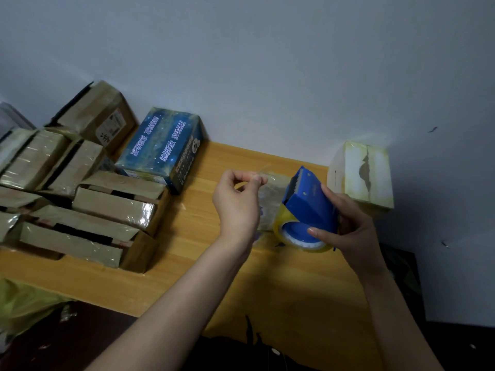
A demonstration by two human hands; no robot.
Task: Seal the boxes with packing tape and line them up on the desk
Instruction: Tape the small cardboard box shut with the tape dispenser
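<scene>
Blue dispenser (310, 202) in right hand (356, 223) (left hand (237, 202) pinches its tape (272, 195)).

Bright blue dispenser (308, 199) at centre right, its tape (281, 223) a see-through yellow. My desk (241, 277) is warm orange-yellow woodgrain. Left of frame, dull brown cardboard boxes (112, 204) with glossy clear wrap. Above them, a dark blue box (163, 145), starry speckle, pale lettering. Far right, a whitish box (375, 178), yellowed edges, dark jagged streak. Grey-blue wall (267, 62) up top.

L hand (237, 202) & R hand (351, 223) bare, forearms bare to frame edge.
</scene>
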